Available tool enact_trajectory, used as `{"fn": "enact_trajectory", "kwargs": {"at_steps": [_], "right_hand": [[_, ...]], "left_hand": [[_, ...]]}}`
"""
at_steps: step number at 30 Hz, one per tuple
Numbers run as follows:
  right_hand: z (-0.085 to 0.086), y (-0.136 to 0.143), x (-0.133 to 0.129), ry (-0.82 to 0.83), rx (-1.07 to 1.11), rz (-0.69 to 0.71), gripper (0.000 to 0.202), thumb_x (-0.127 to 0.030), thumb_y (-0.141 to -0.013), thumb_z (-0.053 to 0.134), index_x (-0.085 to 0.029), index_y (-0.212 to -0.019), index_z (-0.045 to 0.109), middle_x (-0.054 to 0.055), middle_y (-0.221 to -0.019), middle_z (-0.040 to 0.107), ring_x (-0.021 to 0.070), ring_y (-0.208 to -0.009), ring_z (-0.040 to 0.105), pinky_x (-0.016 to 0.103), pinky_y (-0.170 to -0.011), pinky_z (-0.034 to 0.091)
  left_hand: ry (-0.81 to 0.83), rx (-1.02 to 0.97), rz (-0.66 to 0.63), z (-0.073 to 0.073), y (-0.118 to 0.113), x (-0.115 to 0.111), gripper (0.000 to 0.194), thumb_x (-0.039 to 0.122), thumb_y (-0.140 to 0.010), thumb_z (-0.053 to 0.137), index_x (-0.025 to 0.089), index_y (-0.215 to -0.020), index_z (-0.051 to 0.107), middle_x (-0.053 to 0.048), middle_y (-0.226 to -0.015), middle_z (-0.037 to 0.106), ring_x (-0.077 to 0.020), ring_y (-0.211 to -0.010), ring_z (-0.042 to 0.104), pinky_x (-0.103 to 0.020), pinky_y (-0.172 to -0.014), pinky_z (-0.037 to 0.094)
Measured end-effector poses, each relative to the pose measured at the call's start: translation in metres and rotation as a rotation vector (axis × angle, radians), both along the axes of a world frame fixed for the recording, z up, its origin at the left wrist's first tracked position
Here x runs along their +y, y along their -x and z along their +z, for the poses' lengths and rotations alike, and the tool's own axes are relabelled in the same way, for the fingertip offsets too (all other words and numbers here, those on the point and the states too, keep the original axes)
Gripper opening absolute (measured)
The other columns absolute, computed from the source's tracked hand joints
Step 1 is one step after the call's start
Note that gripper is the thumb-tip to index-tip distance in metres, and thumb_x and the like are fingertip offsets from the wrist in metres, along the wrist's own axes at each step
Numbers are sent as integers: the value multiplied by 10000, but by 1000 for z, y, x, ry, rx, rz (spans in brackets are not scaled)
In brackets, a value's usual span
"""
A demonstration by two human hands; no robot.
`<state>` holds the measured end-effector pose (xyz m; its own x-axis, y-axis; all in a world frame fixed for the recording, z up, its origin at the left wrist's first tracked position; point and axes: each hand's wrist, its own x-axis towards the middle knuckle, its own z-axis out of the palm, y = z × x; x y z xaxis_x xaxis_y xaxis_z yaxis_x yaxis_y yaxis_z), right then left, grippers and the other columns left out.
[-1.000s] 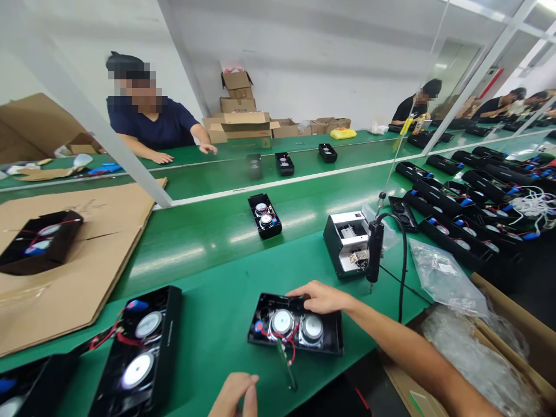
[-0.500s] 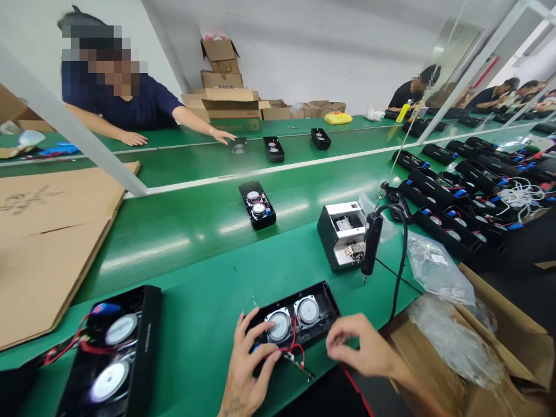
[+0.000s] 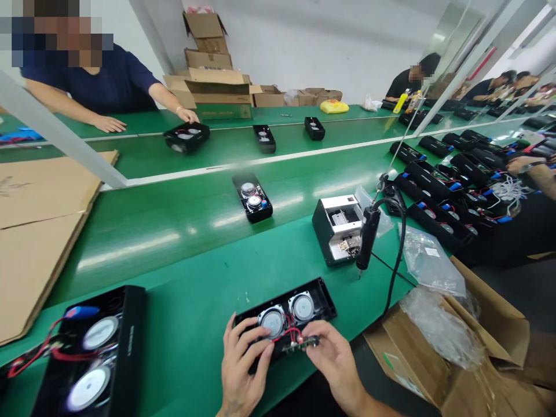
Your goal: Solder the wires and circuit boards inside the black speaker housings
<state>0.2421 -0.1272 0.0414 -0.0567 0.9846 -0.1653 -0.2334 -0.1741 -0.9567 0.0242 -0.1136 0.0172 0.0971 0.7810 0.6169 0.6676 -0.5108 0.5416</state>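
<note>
A black speaker housing (image 3: 326, 301) with two round speaker drivers (image 3: 303, 307) lies open side up on the green bench in front of me. My left hand (image 3: 245, 362) is curled over its left end, thumb and fingertips close to the nearer driver. A small circuit board (image 3: 294, 347) with red wires (image 3: 286, 332) sits at the housing's front edge. My right hand (image 3: 333, 356) pinches this board at its right end. Left of my hands stands a second speaker housing (image 3: 132, 341), with red wires and a blue-wrapped part (image 3: 81, 313).
A black electric screwdriver (image 3: 368, 237) hangs beside a screw feeder (image 3: 341, 226). Another housing (image 3: 254, 200) lies on the conveyor (image 3: 191, 214). Across it, a co-worker's hand (image 3: 187, 114) touches a housing. Cardboard (image 3: 47, 231) lies left; several housings (image 3: 438, 185) and an open carton (image 3: 408, 347) stand right.
My right hand has moved left and taken hold of the circuit board, which now lies more level. My left hand stays at the housing. The co-worker's hand is now on a housing.
</note>
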Motion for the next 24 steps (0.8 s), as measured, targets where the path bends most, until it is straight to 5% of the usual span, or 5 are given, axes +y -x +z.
{"fn": "enact_trajectory", "kwargs": {"at_steps": [3, 8, 12, 17, 24], "right_hand": [[21, -6, 18, -193, -192, 97, 210, -426, -1053, 643, -257, -1070, 767, 92, -1130, 798, 251, -1133, 745, 396, -1043, 581], [37, -18, 56, -713, -653, 385, 242, -276, -1101, 572, -218, -1227, 770, 84, -1049, 842, 231, -923, 769, 365, -849, 583], [46, -24, 73, -971, -979, 598, 240, -175, -1103, 517, -192, -1150, 752, 64, -983, 835, 213, -841, 743, 359, -732, 508], [49, -12, 71, -995, -1255, 856, 105, -171, -1054, 627, -192, -1013, 722, 29, -930, 791, 196, -804, 695, 366, -623, 426], [46, 0, 86, -891, -1201, 1097, 218, -72, -994, 586, -189, -1064, 756, 41, -1007, 809, 188, -864, 710, 354, -634, 369]], "left_hand": [[-24, 11, 7, 2, 1, 5, 192, 106, -937, 677, 285, -991, 720, 6, -989, 788, -236, -1106, 708, -586, -1232, 420], [-41, -34, 76, 6, -2, 9, 270, 63, -954, 661, 257, -1142, 687, -21, -1102, 753, -207, -1113, 724, -521, -1170, 510], [11, 50, 61, 19, -1, 5, 321, 30, -977, 568, 269, -1151, 691, -80, -1352, 664, -238, -1308, 653, -578, -1205, 484], [174, 372, -107, 36, 10, -4, 299, 226, -961, 659, 272, -1254, 697, -127, -1580, 547, -380, -1539, 445, -711, -1242, 386], [131, 526, -83, 18, 9, -1, 295, 200, -849, 790, 250, -1134, 734, -102, -1462, 670, -415, -1534, 449, -722, -1302, 252]]}}
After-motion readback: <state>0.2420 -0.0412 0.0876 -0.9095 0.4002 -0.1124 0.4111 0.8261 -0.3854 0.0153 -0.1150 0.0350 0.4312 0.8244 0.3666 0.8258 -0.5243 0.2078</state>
